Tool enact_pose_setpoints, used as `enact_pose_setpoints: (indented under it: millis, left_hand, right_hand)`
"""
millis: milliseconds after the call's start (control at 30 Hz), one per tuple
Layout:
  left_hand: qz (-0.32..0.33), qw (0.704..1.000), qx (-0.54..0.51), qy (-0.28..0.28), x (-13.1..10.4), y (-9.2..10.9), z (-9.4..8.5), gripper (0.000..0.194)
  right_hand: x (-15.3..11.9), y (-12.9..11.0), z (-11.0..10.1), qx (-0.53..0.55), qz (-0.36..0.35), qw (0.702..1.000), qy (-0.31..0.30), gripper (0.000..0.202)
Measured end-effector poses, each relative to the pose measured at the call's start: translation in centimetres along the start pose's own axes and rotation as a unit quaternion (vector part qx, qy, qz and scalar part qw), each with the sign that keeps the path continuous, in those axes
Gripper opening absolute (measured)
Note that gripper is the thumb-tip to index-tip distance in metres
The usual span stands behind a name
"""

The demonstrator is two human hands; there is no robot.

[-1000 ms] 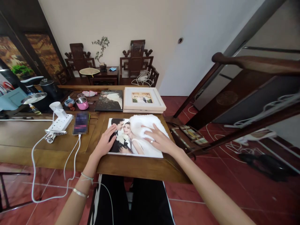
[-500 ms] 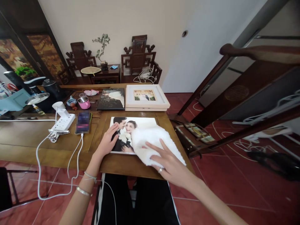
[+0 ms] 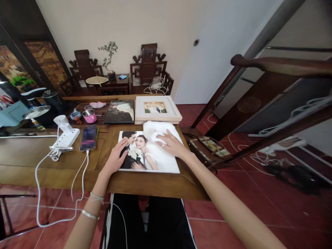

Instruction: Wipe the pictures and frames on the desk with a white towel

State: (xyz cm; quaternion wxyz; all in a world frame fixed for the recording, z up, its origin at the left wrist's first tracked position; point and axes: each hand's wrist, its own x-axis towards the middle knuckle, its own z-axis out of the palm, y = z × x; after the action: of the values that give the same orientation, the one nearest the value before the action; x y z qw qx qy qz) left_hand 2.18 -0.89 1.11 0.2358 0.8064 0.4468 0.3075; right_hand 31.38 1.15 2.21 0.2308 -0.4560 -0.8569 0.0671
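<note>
A wedding photo panel (image 3: 149, 164) lies flat near the front edge of the wooden table, showing a couple in dark and white clothes. My left hand (image 3: 116, 156) rests on its left edge, fingers stretched out and holding nothing. Over the panel's upper right part spreads a fluffy white cloth (image 3: 159, 127). My right hand (image 3: 173, 144) presses on that cloth from above, its fingers partly sunk into the folds. The panel's upper right corner is hidden under cloth and hand.
Behind the panel are a dark photo panel (image 3: 119, 112) and a pale framed photo (image 3: 168, 119). A phone (image 3: 88, 137), a white power strip (image 3: 67, 138) and a pink cup (image 3: 89, 117) stand left. A wooden chair (image 3: 225, 114) is close on the right.
My right hand has moved the white cloth up and away from me, from the panel's lower right to its upper right. More of the photo shows. My left hand stays on the left edge.
</note>
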Motion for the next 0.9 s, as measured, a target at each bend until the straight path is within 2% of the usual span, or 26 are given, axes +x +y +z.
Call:
enact_pose_setpoints:
  millis: [100, 167, 333, 467, 567, 700, 900]
  left_hand:
    - [0.002, 1.0, -0.003, 0.004, 0.0, 0.0, 0.0, 0.045]
    - [0.002, 1.0, -0.002, 0.008, 0.0, -0.1, 0.1, 0.044]
    - [-0.002, 1.0, -0.005, 0.012, 0.0, -0.1, 0.2, 0.044]
    - [-0.006, 1.0, -0.002, 0.01, -0.1, -0.1, 0.3, 0.045]
    - [-0.003, 1.0, 0.001, 0.007, -0.1, -0.2, 0.3, 0.045]
    - [-0.001, 1.0, 0.001, 0.002, 0.0, -0.3, 0.3, 0.044]
    - [0.006, 1.0, 0.006, -0.003, 0.0, -0.4, 0.2, 0.045]
  right_hand:
    - [1.1, 0.5, 0.5, 0.012, 0.038, 0.999, 0.02, 0.028]
    - [0.5, 0.0, 0.7, 0.017, 0.046, 0.998, 0.025, 0.028]
    - [-4.5, -4.0, -0.2, 0.043, 0.02, 0.998, 0.036, 0.023]
    - [-9.1, -8.2, -1.9, 0.056, -0.01, 0.998, -0.035, 0.018]
    - [-10.5, -9.9, -2.6, 0.062, -0.039, 0.994, -0.082, 0.014]
    - [-9.2, -9.4, -2.2, 0.056, -0.05, 0.995, -0.073, 0.016]
    - [-2.6, -4.8, -0.5, 0.027, -0.056, 0.997, -0.042, 0.025]
